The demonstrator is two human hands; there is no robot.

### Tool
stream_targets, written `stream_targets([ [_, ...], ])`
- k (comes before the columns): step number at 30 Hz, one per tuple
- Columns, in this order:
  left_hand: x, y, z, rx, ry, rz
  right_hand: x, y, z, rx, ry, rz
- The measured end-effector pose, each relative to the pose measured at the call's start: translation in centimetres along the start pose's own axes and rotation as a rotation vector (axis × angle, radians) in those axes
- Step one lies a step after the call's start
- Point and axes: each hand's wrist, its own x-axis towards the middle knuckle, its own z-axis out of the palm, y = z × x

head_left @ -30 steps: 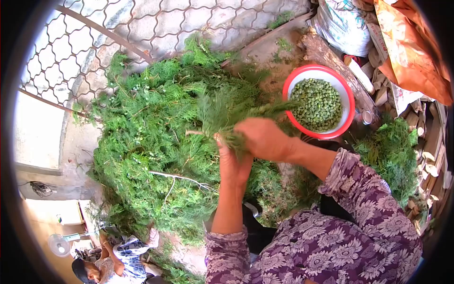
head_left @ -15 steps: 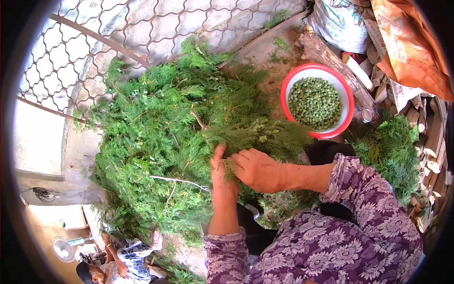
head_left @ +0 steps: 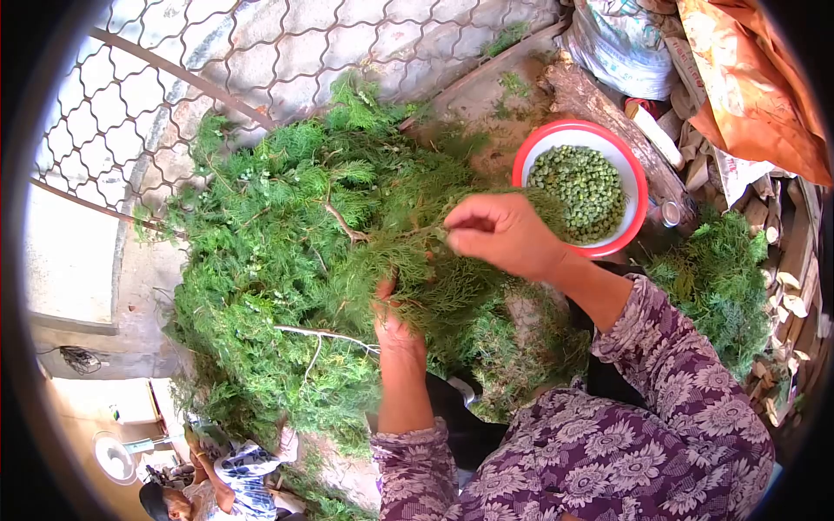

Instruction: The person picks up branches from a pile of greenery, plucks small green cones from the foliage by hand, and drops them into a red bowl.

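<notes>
Much cut greenery (head_left: 252, 278) was heaped to the left of the left grip (head_left: 400, 332), with a pale forked stick (head_left: 317, 333) laid just beside that grip. The left grip was partly covered by a leafy branch (head_left: 434, 276), so whether it was closed could not be told. The leafy branch was spread as far as the right grip (head_left: 508, 234), where it was pinched between thumb and forefinger. Beyond the right grip, to its right, small green pieces (head_left: 580, 187) were held in a red-rimmed bowl (head_left: 641, 174); more greenery (head_left: 721, 286) was gathered farther right.
</notes>
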Motion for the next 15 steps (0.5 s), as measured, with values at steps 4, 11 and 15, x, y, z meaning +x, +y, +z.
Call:
stream_targets([
  [4, 0.3, -0.7, -0.7, -0.039, -0.003, -0.042, -0.7, 1.0, 1.2, -0.64, -0.074, -0.329],
  [11, -0.5, -0.6, -0.5, -0.122, 0.009, 0.006, -0.5, 1.8, 2.4, -1.036, -0.05, -0.524],
  [15, -0.9, -0.8, -0.7, -0.085, 0.075, -0.063, -0.2, 2.0, 2.7, -1.119, -0.039, -0.616],
])
